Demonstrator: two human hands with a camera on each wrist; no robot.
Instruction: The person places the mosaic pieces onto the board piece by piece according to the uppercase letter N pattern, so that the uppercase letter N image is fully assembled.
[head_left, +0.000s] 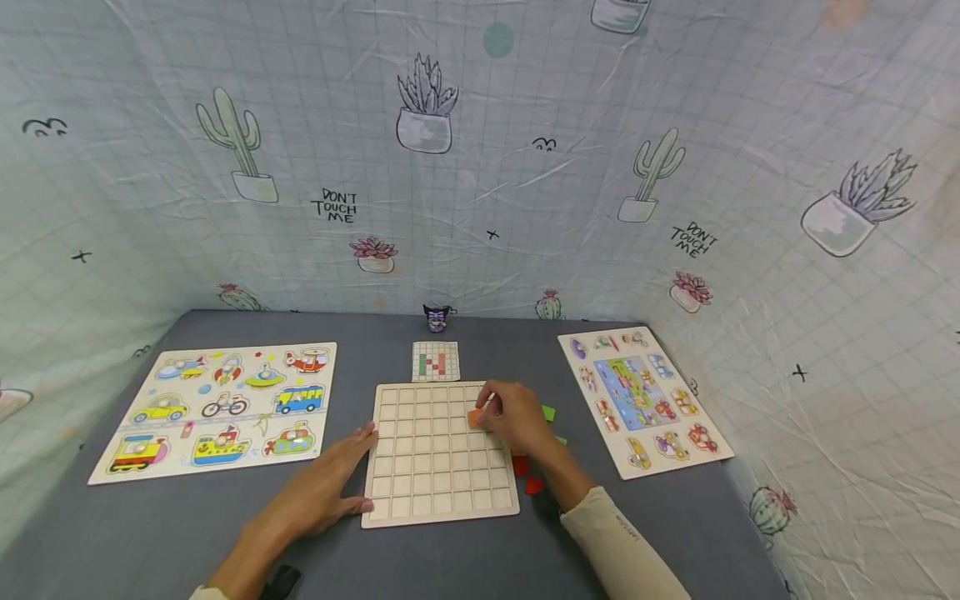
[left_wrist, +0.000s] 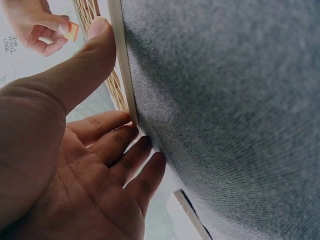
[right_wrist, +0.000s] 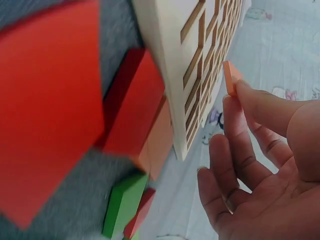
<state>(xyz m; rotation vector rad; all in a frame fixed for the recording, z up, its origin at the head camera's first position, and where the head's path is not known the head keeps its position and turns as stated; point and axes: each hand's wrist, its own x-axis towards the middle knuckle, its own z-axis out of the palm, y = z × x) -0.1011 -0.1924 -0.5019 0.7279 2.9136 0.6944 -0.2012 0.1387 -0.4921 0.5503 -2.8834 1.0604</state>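
Note:
A square wooden grid board (head_left: 441, 454) lies on the grey table. My left hand (head_left: 318, 492) rests along its left edge, thumb on the rim and straight fingers against the side, as the left wrist view shows. Above the board's upper right part, my right hand (head_left: 517, 417) pinches an orange tile (head_left: 475, 417) between thumb and fingertips. In the right wrist view the orange tile (right_wrist: 232, 78) is held off the grid. Loose red tiles (head_left: 534, 485) and green tiles (head_left: 549, 413) lie right of the board, partly hidden by the right arm.
A small pattern card (head_left: 436, 361) with coloured squares lies behind the board, and a dark figurine (head_left: 437, 318) stands behind that. A vehicle puzzle board (head_left: 225, 408) is at left, another picture puzzle (head_left: 645, 400) at right. Printed cloth (head_left: 487, 183) hangs behind the table.

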